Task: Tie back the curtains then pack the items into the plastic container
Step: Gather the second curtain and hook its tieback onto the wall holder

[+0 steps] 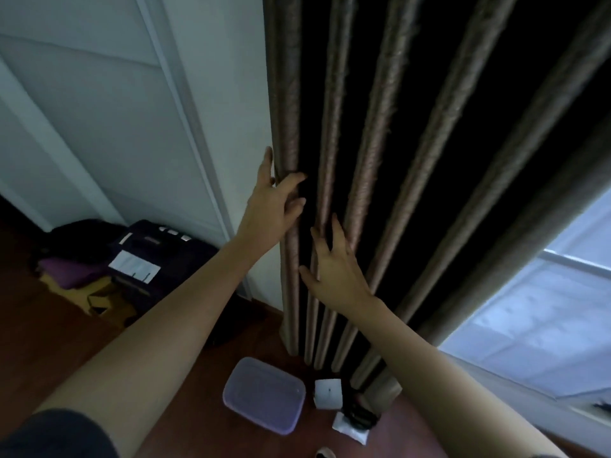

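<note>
A dark sleeve (49, 434) sits at the lower left edge, closest to the lens, and the bare left forearm (158, 322) runs up from it toward the curtain; on the wooden floor (39, 342) to the far left lies a heap of dark bags (158, 256) with a purple cloth (69, 272) and a white paper label (134, 266), set against the pale wall panels (99, 110). The left hand (274, 206) is open, fingers spread, wrapped loosely round the leftmost fold of the curtain (373, 133) at its edge beside the wall, with one finger behind the fold and the others in front; it is not clenched. The curtain hangs in brown ridged pleats with deep black shadows between them, reaching down to the floor. Just right and lower, the right hand (334, 266) is also open with fingers splayed, pressed flat on the next folds, gripping nothing. Below the hands, on the floor near the curtain's hem, lies the plastic container (264, 395), clear with a purplish tint and its lid on; just beside it to the right stands a small white box (328, 393), then a dark object (358, 416), too dim to identify, resting on a white packet (350, 431). At far right, bright window glass (545, 309) shows past the curtain's edge.
</note>
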Available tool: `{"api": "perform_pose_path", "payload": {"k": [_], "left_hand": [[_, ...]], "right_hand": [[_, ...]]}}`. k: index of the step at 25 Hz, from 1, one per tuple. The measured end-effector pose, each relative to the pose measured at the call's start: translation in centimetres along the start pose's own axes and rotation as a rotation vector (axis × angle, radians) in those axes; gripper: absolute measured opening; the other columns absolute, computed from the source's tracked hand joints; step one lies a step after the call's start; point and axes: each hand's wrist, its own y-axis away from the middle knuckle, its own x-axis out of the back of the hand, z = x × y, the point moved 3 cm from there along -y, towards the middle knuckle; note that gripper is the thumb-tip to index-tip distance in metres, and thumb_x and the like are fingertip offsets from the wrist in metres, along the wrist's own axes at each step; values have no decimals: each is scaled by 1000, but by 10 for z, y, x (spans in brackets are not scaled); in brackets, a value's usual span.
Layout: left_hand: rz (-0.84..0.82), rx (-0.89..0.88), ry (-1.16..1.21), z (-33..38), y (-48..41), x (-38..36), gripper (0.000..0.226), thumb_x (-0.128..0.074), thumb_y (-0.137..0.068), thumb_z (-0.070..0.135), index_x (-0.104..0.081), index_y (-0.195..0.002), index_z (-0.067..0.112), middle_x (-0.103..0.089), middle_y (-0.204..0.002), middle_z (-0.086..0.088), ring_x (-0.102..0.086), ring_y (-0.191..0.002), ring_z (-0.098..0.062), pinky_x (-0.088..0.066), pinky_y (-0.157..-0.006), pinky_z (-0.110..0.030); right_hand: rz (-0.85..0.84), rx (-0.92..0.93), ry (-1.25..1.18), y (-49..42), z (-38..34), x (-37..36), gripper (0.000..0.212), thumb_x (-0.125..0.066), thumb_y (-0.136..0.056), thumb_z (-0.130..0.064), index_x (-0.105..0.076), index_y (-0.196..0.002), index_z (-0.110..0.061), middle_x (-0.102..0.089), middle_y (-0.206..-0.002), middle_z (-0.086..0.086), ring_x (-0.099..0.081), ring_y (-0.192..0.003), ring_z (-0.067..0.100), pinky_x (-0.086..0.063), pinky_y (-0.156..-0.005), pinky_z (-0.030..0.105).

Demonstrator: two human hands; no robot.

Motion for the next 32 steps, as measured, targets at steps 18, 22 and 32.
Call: {"api": "perform_pose_path", "payload": {"k": [18,22,32], "left_hand": [[-491,-116,358,-74,-14,12,45,-44,-93,-1,-51,-133,17,-59,-67,-5,-50,-48,-6,-43,-53,-19],[-608,-193,217,-55,-13,6,42,-40,-95,3,-46,-136,10,-60,-85,-5,-55,-61,-17,-43,-59,-24],[-683,-229,89,-4,-1,-13,13,-39,-94,1,-49,-88,6,-54,-81,-14,-56,-68,-27,-48,-62,-32]], "right_hand": [[-119,-349,0,3,-40,-51,72,-47,-95,-29,-4,-150,-13,-1,-159,6,-17,-142,29,-22,-115,34],[-187,-332,14,2,-38,-55,69,-45,-96,-27,-4,-150,-10,3,-159,5,-14,-143,29,-18,-115,33],[-246,-213,47,20,-21,-56,70,-47,-93,-22,-7,-149,-9,1,-159,8,-24,-139,30,-23,-115,33]]}}
